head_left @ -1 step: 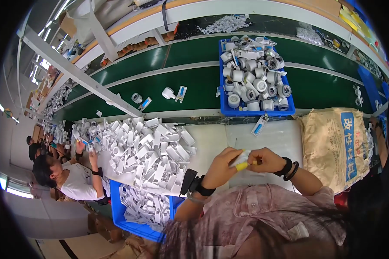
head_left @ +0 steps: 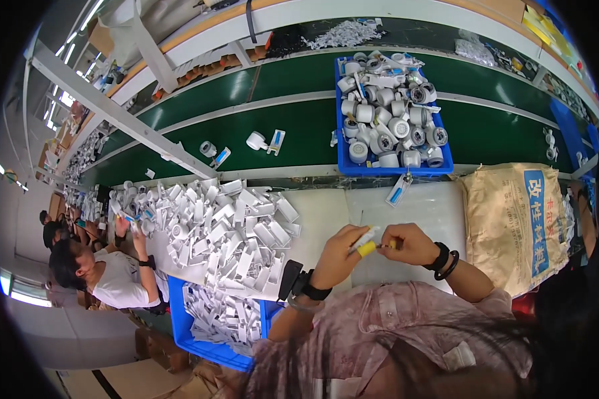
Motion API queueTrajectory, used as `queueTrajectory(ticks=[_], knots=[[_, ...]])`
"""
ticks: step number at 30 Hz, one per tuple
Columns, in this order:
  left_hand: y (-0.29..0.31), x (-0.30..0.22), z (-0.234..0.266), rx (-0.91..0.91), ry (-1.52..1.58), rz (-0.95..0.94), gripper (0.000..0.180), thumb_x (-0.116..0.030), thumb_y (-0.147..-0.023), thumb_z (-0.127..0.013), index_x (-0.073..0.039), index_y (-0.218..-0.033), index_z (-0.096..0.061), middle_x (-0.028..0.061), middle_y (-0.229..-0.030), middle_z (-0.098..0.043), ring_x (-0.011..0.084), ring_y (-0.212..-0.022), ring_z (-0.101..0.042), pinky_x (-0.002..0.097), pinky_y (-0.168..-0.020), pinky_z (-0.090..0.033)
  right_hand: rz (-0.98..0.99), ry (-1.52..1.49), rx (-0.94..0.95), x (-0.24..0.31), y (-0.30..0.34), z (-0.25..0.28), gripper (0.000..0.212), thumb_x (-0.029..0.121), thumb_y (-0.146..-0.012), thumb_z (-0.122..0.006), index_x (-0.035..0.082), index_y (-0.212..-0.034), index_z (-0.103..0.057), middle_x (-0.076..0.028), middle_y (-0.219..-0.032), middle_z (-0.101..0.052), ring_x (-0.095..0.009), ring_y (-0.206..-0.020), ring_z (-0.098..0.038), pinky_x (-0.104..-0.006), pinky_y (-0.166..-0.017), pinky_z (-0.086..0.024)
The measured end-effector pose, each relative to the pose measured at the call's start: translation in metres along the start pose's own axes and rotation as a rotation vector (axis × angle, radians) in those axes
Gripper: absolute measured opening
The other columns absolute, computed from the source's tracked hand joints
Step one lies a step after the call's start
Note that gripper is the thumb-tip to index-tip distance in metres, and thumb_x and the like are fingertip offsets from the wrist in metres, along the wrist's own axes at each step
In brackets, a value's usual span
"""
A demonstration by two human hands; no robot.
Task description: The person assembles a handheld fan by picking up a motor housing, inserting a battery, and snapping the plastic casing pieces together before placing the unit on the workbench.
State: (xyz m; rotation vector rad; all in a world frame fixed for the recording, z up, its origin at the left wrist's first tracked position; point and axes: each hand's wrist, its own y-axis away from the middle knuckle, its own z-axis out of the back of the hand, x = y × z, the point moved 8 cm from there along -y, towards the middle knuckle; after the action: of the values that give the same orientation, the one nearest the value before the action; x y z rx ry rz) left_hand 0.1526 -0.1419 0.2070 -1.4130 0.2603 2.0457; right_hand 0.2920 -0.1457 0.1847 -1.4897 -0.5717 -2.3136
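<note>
My left hand (head_left: 334, 258) is closed on a small white plastic part (head_left: 367, 235), which tilts up between the thumb and fingers. Something yellow (head_left: 366, 249) sits at my left thumb tip, perhaps a finger wrap. A thin dark pin (head_left: 362, 217) sticks up beyond these fingers. Just to the right, my right hand (head_left: 411, 246) is pinched, with a bit of yellow and a small dark tip at its fingertips. What it holds is too small to make out. Both hands are over the pale work surface (head_left: 319, 206), close together but apart.
A heap of white plastic housings (head_left: 233, 233) lies left of my hands, above a blue bin (head_left: 180, 326) of white parts. Ahead, a blue crate (head_left: 343, 159) holds round white-grey units. A brown paper sack (head_left: 506, 226) stands right. Another person (head_left: 113, 272) works at far left.
My right hand has drawn slightly apart from my left, opening a small gap. More of the white part shows in my left hand. The whole view has shifted a little.
</note>
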Motion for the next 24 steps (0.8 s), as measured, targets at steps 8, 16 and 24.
queueTrajectory(ticks=[8,16,24], knots=[[0.013,0.043,-0.028,-0.323,0.915,0.456,0.031,-0.008,-0.097,-0.039,-0.002,-0.128,-0.039,0.01,-0.092,-0.056,0.0129,-0.062,-0.053,0.0263,-0.052,-0.047,0.354,0.418,-0.613,0.039,0.014,0.019,0.016,0.003,-0.072,-0.073,0.008,-0.086,-0.066,-0.002,-0.067,-0.058,-0.021,-0.068,-0.054,-0.0334,-0.08,-0.043],[0.01,0.027,-0.024,-0.297,0.799,0.343,0.04,0.001,-0.087,-0.04,0.0,-0.127,-0.039,0.009,-0.09,-0.055,0.0113,-0.062,-0.052,0.0245,-0.05,-0.046,0.44,0.323,-0.523,0.05,0.018,0.008,0.025,-0.001,-0.076,-0.069,0.007,-0.099,-0.067,-0.006,-0.082,-0.065,-0.024,-0.08,-0.057,-0.0333,-0.076,-0.044],[0.014,0.021,-0.028,-0.235,0.73,0.31,0.045,0.002,-0.083,-0.043,0.001,-0.128,-0.039,0.0092,-0.093,-0.057,0.0094,-0.067,-0.053,0.0228,-0.054,-0.047,0.529,0.381,-0.631,0.052,0.028,0.005,0.028,-0.004,-0.068,-0.071,0.008,-0.093,-0.067,-0.005,-0.09,-0.061,-0.024,-0.081,-0.054,-0.0333,-0.073,-0.044]])
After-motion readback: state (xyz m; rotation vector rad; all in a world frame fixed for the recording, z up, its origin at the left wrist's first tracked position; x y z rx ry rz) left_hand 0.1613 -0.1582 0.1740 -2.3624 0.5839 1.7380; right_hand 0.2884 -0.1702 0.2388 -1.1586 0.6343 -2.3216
